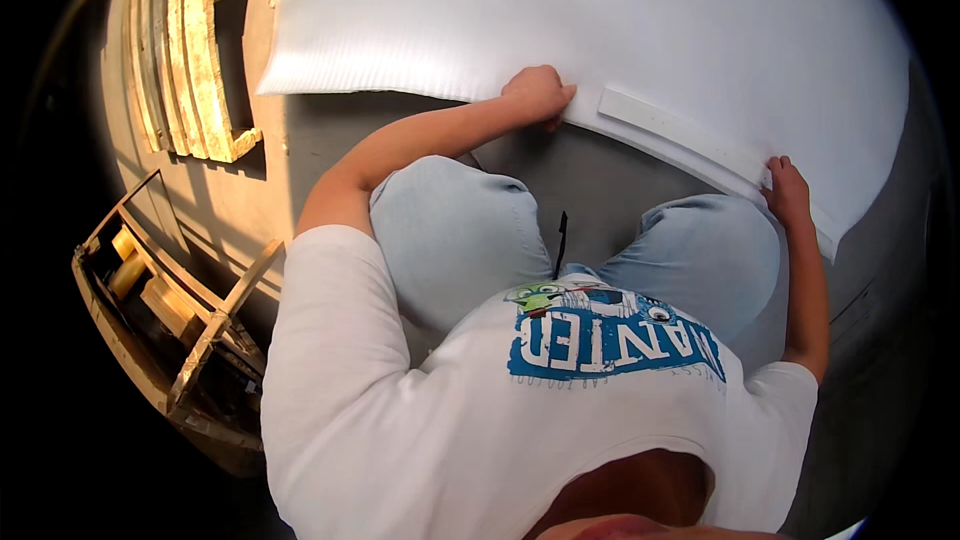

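A large white sheet (640, 15), finely ribbed along its left part, spreads in front of my knees. My left hand (537, 96) is closed at its near edge, with the fingertips curled under and hidden. A narrow flat white strip (690, 136) lies on the sheet along the near edge, slanting down to the right. My right hand (789, 192) is closed at the strip's right end, where strip and sheet edge meet. Its thumb and fingers pinch there, partly hidden.
Wooden pallet slats (190, 50) lie on the sunlit floor at the far left. Nearer on the left stands a wooden crate or frame (185, 315) with pieces of wood inside. My bent knees (455, 230) are close to the sheet's near edge, over grey floor.
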### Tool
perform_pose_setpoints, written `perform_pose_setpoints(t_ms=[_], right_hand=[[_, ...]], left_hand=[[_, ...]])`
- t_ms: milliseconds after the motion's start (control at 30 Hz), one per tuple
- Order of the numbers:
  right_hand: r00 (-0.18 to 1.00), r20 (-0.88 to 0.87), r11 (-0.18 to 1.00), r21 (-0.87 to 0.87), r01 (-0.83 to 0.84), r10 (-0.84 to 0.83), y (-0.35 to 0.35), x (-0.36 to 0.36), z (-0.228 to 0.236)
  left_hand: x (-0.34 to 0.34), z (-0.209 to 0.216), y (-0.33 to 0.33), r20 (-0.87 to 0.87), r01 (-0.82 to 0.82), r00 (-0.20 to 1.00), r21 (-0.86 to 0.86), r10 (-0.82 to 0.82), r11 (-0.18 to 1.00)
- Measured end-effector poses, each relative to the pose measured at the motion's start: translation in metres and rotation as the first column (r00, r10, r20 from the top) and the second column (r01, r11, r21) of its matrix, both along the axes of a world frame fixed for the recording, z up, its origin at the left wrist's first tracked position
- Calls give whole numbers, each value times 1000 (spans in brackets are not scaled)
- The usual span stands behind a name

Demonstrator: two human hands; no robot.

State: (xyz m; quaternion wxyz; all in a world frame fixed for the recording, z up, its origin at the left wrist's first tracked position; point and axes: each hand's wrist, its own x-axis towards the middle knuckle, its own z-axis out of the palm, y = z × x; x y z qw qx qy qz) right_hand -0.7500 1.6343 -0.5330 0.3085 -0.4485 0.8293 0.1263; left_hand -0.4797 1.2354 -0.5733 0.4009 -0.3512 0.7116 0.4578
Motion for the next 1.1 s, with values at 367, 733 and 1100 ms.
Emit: perform_pose_setpoints(t_ms=[367, 733, 1100], right_hand=[[998, 49, 999, 20, 34, -35, 12, -8, 8], [992, 26, 991, -56, -123, 124, 10, -20, -4], [967, 124, 973, -92, -212, 222, -34, -2, 2]], left_hand=[[1, -4, 12, 103, -390, 921, 178, 377, 904], [-1, -4, 7, 111, -345, 938, 212, 328, 914], [12, -4, -4, 62, -322, 947, 196, 316, 926]])
